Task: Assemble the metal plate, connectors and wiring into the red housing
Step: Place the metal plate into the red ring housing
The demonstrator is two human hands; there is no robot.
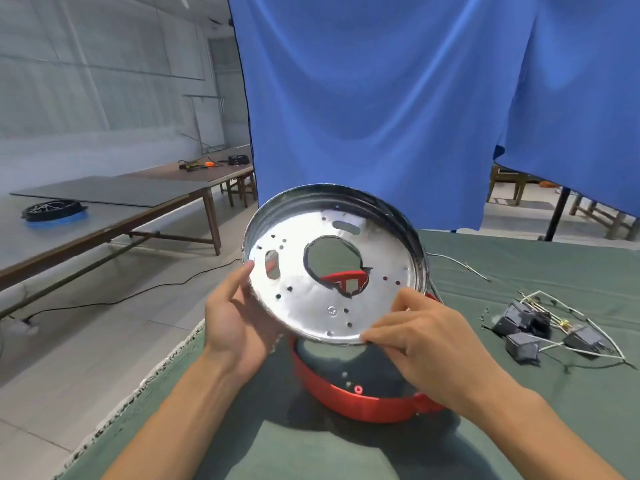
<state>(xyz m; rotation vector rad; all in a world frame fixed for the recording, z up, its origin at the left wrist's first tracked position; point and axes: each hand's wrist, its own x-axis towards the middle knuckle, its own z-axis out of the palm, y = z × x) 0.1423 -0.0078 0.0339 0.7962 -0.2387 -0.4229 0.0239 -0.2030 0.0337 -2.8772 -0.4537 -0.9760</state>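
A shiny round metal plate (311,299), with a raised rim, a large centre hole and several small holes, is held tilted above the red housing (346,401). My left hand (235,323) grips its left edge, thumb on the rim. My right hand (426,344) pinches its lower right edge. The red housing lies on the green cloth below, partly hidden by the plate and my right hand. Several black connectors with white wiring (547,332) lie in a loose heap to the right on the cloth.
The green cloth-covered table (519,427) has its frayed left edge near my left forearm. A blue curtain (398,98) hangs behind. Long wooden tables (121,209) stand at left with a black wheel-like part (53,211) and tools. A cable runs across the floor.
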